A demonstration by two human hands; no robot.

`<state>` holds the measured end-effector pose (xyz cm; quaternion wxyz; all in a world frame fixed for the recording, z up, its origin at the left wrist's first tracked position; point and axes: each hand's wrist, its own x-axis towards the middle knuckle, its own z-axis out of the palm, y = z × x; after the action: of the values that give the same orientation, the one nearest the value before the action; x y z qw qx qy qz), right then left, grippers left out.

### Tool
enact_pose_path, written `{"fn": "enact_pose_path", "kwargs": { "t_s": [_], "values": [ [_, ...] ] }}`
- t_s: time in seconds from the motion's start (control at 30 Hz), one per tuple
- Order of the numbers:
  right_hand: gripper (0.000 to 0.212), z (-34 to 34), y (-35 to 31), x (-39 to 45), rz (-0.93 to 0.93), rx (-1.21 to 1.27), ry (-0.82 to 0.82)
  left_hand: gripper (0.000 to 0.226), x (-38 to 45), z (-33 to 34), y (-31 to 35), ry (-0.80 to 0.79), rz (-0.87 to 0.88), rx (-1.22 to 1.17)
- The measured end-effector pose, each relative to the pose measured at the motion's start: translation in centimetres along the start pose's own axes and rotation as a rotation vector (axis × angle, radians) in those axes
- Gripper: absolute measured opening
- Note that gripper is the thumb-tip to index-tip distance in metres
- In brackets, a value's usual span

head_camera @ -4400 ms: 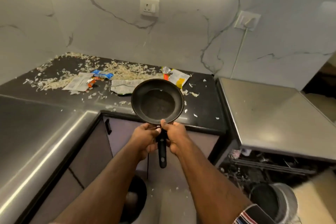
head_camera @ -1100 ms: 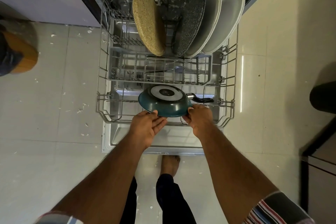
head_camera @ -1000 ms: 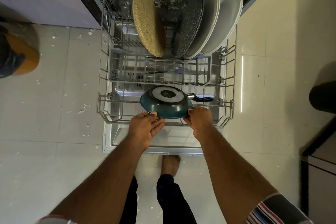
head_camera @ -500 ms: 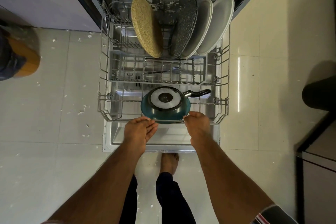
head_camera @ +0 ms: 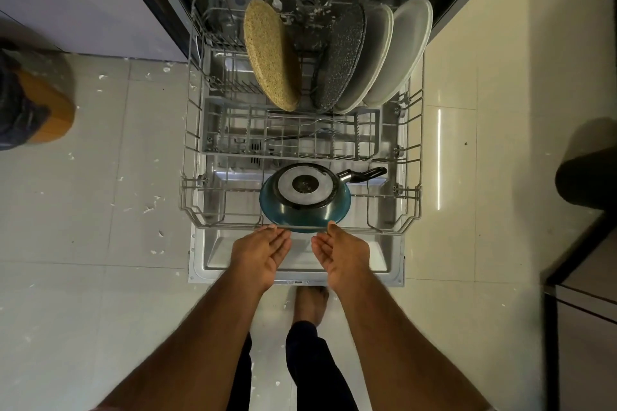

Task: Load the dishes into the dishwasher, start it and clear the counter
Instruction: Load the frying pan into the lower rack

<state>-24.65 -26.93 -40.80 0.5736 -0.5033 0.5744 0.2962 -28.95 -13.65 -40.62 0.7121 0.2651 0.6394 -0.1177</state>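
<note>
1. Frying pan [head_camera: 305, 198] is lying upside down in the front section of the dishwasher's lower rack [head_camera: 190, 197], with its teal wall and silver base facing up and its black handle [head_camera: 364, 174] pointing toward the rack's right side.
2. Left hand [head_camera: 262, 252] is hovering just in front of the rack's front rail, fingers straight and relaxed, gripping nothing (whether its fingertips are touching the rail I cannot tell).
3. Right hand [head_camera: 340, 252] is hovering beside it, likewise loosely spread and holding nothing, just clear of the pan's rim.
4. Four plates are standing on edge at the back of the rack: a tan speckled plate [head_camera: 270, 53], a dark speckled plate [head_camera: 344, 57], a grey plate [head_camera: 372, 53] and a white plate [head_camera: 404, 50].
5. Cutlery [head_camera: 310, 137] is lying in the basket in the rack's middle, behind the pan.
</note>
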Motion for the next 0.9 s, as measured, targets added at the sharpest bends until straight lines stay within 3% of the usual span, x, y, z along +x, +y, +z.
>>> {"fn": "enact_pose_path", "kwargs": {
  "t_s": [0.27,0.47,0.9],
  "values": [
    [0.018,0.6,-1.1,-0.6,0.022,0.132,-0.029,0.030,-0.1,1.0,0.8,0.016,0.016,-0.036],
    [0.018,2.2,-3.8,-0.6,-0.014,0.099,-0.066,0.033,-0.5,3.3,2.9,0.008,0.049,-0.061],
    [0.017,8.0,-10.6,0.0,-0.106,0.131,-0.099,0.029,1.3,8.3,9.2,-0.121,0.134,-0.062]
  ]
}}
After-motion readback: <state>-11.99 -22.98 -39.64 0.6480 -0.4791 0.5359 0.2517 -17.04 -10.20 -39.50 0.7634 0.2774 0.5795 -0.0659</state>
